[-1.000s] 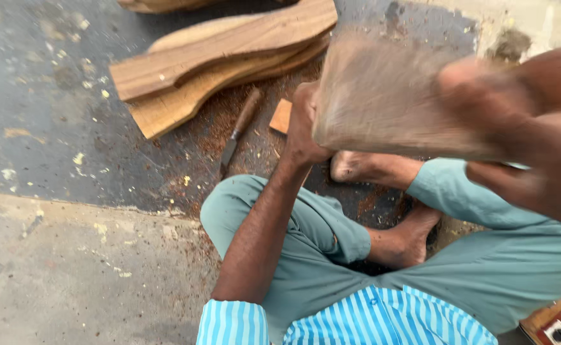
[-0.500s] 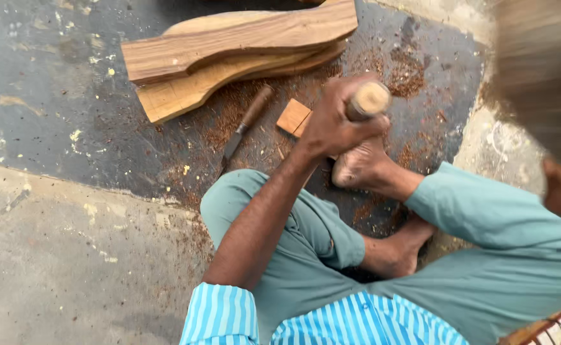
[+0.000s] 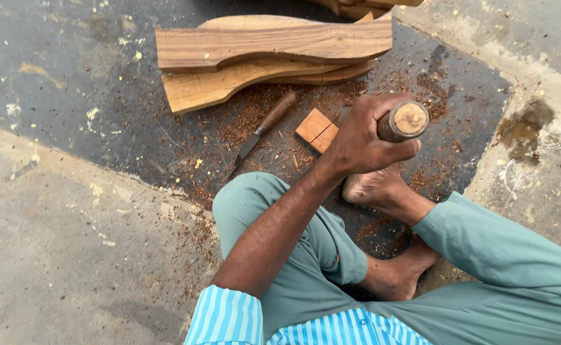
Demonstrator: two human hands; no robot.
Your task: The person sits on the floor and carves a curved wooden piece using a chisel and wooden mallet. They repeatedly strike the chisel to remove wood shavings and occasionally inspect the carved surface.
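Your left hand wraps the round wooden handle so that only its end face shows; what the handle belongs to lies hidden under your fingers. Your right hand is out of the picture altogether. The small wooden block is partly covered by your left wrist. The top edge cuts off further planks beyond the stack. One foot tucks half under your trouser leg, toes unseen.
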